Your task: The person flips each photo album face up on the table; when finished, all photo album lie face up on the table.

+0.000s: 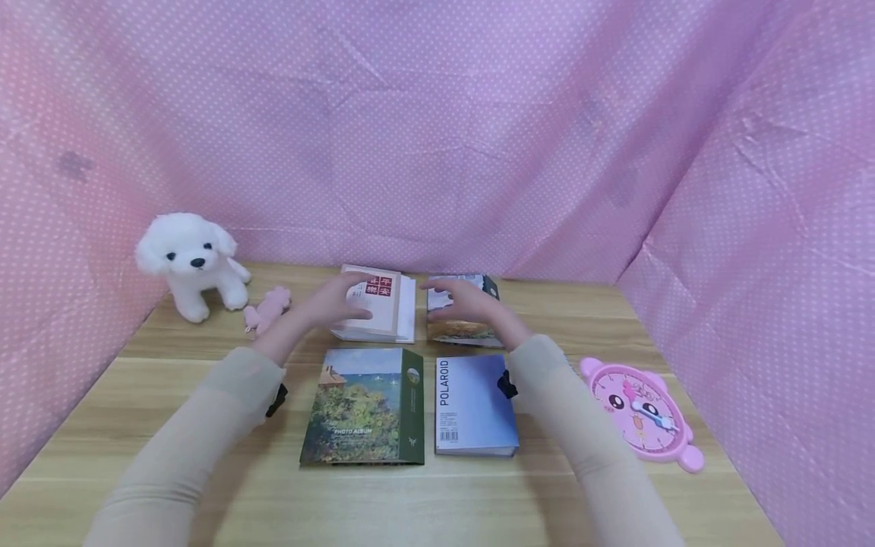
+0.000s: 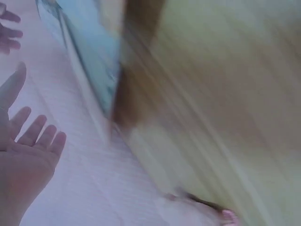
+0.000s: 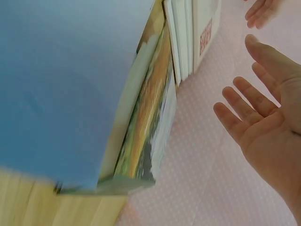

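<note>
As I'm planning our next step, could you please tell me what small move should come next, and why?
I would probably lower the left hand and grip the cream album with red characters: in the head view that hand hangs open over the cover, holding nothing, while the right hand is open above the neighbouring back-row album.

Your left hand (image 1: 333, 301) partly hides the cream album (image 1: 384, 316) at your head view's eight o'clock; your left sleeve (image 1: 184, 441) runs off-frame.
</note>
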